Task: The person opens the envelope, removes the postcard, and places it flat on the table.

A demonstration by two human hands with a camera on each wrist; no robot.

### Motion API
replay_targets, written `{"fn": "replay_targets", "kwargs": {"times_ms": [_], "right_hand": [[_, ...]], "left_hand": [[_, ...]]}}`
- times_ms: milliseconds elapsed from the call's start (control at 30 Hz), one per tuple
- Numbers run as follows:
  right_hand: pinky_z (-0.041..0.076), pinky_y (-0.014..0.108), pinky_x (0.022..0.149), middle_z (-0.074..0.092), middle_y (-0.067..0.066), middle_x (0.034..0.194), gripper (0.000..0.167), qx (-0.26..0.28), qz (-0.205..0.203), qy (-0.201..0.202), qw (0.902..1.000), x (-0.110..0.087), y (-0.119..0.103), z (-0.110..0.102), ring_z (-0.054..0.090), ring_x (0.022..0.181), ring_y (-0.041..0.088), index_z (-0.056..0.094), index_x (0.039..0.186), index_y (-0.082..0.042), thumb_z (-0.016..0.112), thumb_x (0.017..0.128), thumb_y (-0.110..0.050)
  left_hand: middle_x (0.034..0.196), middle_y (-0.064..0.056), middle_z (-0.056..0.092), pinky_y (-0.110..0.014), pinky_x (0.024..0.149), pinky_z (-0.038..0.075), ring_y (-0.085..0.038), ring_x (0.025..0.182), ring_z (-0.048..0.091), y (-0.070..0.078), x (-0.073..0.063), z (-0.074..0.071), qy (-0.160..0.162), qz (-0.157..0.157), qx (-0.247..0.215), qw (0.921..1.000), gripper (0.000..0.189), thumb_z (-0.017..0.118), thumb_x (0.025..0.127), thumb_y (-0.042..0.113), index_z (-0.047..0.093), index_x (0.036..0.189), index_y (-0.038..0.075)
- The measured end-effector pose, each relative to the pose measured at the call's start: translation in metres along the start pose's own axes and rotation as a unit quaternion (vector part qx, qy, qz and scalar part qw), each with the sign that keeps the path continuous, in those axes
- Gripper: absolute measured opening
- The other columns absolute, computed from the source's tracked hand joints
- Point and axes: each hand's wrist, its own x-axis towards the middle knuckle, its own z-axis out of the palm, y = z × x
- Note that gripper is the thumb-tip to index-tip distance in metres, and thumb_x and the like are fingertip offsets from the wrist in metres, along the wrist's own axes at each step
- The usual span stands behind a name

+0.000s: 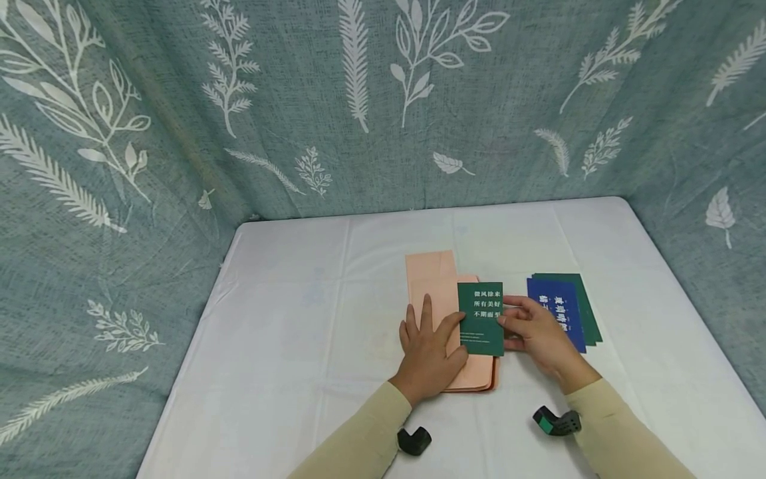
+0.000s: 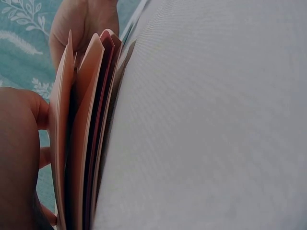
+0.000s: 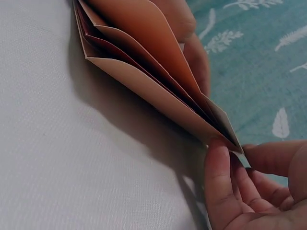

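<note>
A small green card (image 1: 481, 332) with white writing lies on top of a pink paper envelope (image 1: 427, 269), its long flap extended away from the person. The left hand (image 1: 426, 356) rests on the envelope with fingers spread, index fingertip and thumb at the card's left edge. Thumb and fingers of the right hand (image 1: 541, 339) pinch the card's right edge. Beneath are more envelopes (image 3: 139, 88) in a stack; their layered edges, pink and dark red, gape in the right wrist view. The left wrist view shows the left hand (image 2: 19, 153) along the top envelope (image 2: 60, 124).
To the right, partly behind the right hand, a blue card (image 1: 571, 313) overlaps a green one (image 1: 589, 313) on the white-covered table (image 1: 287, 319). A teal curtain (image 1: 371, 159) with white leaf patterns hangs behind the table and along both sides. Each wrist wears a black device (image 1: 415, 441).
</note>
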Motion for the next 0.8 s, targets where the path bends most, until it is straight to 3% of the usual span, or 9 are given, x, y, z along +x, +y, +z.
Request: {"fn": "replay_targets", "kwargs": {"times_ms": [800], "right_hand": [[0.063,0.032,0.075,0.065,0.012,0.114,0.056,-0.008,0.000,0.022,0.9997,-0.0057,-0.0032,-0.0102,0.071,0.089,0.016,0.037,0.161,0.005,0.060,0.111,-0.003]], "left_hand": [[0.181,-0.018,0.002,-0.075,0.120,-0.002,-0.051,0.161,-0.010,-0.0030,-0.0007,0.0025,0.003,-0.001,-0.010,0.9999,0.063,0.054,0.095,0.029,0.057,0.158,0.029]]}}
